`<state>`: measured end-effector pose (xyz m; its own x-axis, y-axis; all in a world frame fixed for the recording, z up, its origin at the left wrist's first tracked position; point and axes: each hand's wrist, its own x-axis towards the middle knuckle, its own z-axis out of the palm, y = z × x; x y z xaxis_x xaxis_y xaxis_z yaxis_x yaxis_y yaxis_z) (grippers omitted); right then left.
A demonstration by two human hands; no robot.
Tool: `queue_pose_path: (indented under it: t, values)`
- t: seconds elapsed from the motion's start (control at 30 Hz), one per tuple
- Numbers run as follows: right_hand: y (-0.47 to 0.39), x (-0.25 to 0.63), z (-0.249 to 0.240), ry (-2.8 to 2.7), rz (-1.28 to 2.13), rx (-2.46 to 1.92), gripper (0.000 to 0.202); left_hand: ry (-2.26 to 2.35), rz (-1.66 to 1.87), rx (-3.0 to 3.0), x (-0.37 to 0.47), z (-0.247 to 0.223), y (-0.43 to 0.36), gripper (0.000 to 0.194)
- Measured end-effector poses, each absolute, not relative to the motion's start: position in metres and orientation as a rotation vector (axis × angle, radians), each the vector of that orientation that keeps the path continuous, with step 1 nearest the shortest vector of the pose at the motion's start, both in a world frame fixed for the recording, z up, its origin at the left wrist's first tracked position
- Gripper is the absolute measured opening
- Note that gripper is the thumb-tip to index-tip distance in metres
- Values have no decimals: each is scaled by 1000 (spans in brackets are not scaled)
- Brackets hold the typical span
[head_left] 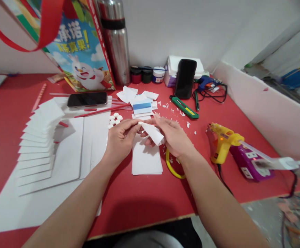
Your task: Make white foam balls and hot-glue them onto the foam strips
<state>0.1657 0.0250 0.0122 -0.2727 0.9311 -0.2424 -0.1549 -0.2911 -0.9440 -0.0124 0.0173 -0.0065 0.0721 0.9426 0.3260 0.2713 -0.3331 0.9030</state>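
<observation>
Both hands meet over the middle of the red table (136, 196). A rolled white paper cone (153, 133) lies between them, its narrow tip toward the left. My left hand (121, 139) pinches that tip between thumb and finger. Curled round the wider end, my right hand (174, 136) has some fingers hidden behind the paper. Just below them rests a stack of white paper sheets (147, 160). Several small white round pieces (115, 119) sit beyond my left hand. Partly under my right forearm is a yellow ring (173, 167), perhaps a tape roll.
Left, a fanned row of white cards (36, 148) stands on white board. A yellow glue gun (223, 141) leans on a purple box (253, 165) at right. Behind are a green cutter (184, 107), phones (87, 99), paint jars (146, 75), a steel flask (117, 48) and a gift bag (82, 51).
</observation>
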Motion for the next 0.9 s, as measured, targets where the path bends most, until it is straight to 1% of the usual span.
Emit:
queue_pose_path:
  t: [0.1,0.2,0.3,0.4,0.57,0.67,0.8,0.9]
  values:
    - [28,168,13,-941,1877,-1073,48,1235,1278,1728,-13,-5,17,18]
    - [29,169,11,-956,1860,-1047,41,1211,1272,1766,-12,-5,17,19]
    - [27,170,9,-1072,1770,-1105,35,1184,1278,1750,-12,-5,17,18]
    - [26,169,11,-1236,1625,-1151,32,1181,1294,1662,-10,-7,16,16]
    - [23,163,14,-1401,1255,-1248,17,1199,1315,1482,-7,-9,14,19]
    - [21,159,12,-1541,1036,-1305,14,1225,1330,1462,-7,-11,13,19]
    - [19,159,10,-1636,981,-1331,19,1231,1322,1475,-8,-12,14,18]
    - [20,160,10,-1635,1047,-1329,15,1212,1296,1566,-9,-11,16,17]
